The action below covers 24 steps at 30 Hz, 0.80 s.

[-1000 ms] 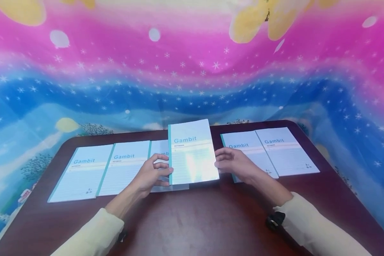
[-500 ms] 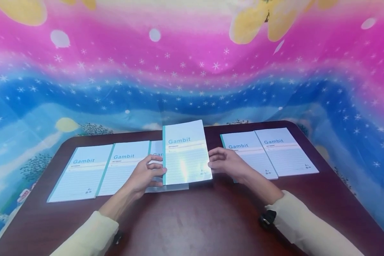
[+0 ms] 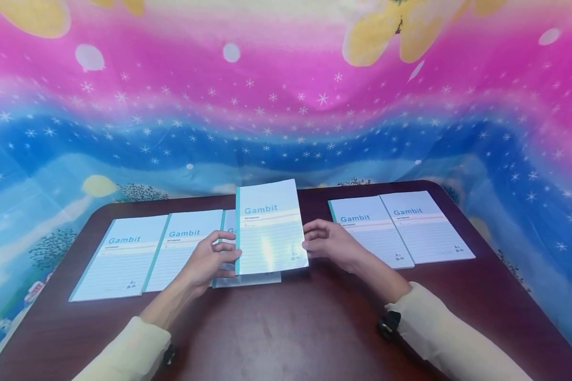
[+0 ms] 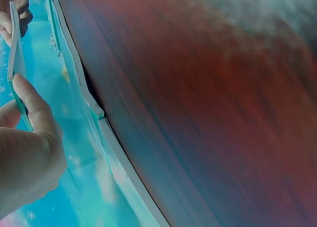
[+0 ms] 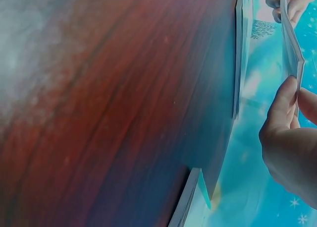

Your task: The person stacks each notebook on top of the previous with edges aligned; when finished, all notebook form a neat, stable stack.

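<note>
A white notebook [image 3: 271,227] with a teal spine and "Gambit" on its cover is held up above the table between both hands. My left hand [image 3: 214,259] pinches its spine side, thumb on the front cover and fingers behind. On the opposite edge, my right hand [image 3: 336,246] pinches the notebook near its lower corner. Both wrist views show the raised notebook [image 4: 16,48] edge-on, apart from the ones on the table. Below and partly hidden by it lies another notebook [image 3: 248,280] of the same kind.
Two matching notebooks, one at far left [image 3: 107,270] and one beside it [image 3: 183,259], lie overlapping on the dark wooden table [image 3: 276,328]. Two more, a nearer one [image 3: 367,227] and an outer one [image 3: 426,227], lie at right. A patterned cloth [image 3: 286,116] hangs behind.
Both hands have carried the raised notebook leftward, so it covers more of the notebook lying beneath it. The notebooks on the table have stayed put.
</note>
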Tool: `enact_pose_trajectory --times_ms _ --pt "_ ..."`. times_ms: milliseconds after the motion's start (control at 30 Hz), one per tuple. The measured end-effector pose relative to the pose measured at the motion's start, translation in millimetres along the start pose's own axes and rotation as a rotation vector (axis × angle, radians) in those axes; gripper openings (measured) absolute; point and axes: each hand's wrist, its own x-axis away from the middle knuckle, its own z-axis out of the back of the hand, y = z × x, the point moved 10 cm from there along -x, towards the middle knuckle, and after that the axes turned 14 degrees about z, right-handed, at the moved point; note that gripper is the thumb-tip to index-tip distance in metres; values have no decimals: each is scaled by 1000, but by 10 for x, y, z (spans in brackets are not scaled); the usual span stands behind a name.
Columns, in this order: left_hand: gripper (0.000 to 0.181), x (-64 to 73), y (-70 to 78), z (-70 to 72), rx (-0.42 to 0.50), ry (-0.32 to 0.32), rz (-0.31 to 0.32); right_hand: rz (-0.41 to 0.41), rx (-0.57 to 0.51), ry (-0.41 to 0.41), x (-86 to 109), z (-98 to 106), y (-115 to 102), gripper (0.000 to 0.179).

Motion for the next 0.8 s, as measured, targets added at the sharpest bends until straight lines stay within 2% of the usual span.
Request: enact_pose_trajectory --times_ms 567,800 --pt "44 36 -26 159 -48 49 -28 -24 76 -18 -73 -123 94 36" --pt "42 27 -64 230 -98 83 -24 -46 108 -35 -104 -203 155 34"
